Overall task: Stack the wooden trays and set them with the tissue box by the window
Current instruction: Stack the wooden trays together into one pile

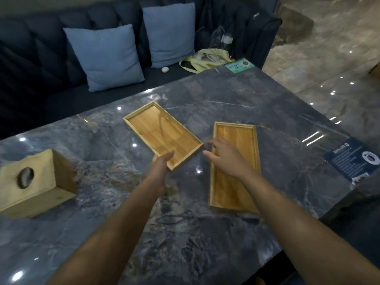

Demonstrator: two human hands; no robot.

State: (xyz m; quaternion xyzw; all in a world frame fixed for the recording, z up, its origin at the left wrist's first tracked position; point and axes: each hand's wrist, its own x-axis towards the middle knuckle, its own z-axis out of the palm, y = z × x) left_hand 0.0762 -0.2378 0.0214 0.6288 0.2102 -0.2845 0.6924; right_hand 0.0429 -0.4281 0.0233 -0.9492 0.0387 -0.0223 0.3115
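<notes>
Two shallow wooden trays lie side by side on a dark marble table (236,99). The left tray (162,133) sits at an angle in the middle of the table. The right tray (236,140) runs lengthwise toward me. My left hand (159,169) is at the near corner of the left tray, fingers apart, its thumb over the rim. Over the right tray hovers my right hand (225,156), fingers spread and holding nothing. A pale wooden tissue box (33,182) with an oval opening stands at the table's left edge.
A dark blue sofa (30,58) with two light blue cushions (107,56) runs behind the table. A yellow-green bag (207,58) lies on the seat. A green card (239,65) and a blue placard (353,159) lie on the table. Glossy stone floor to the right.
</notes>
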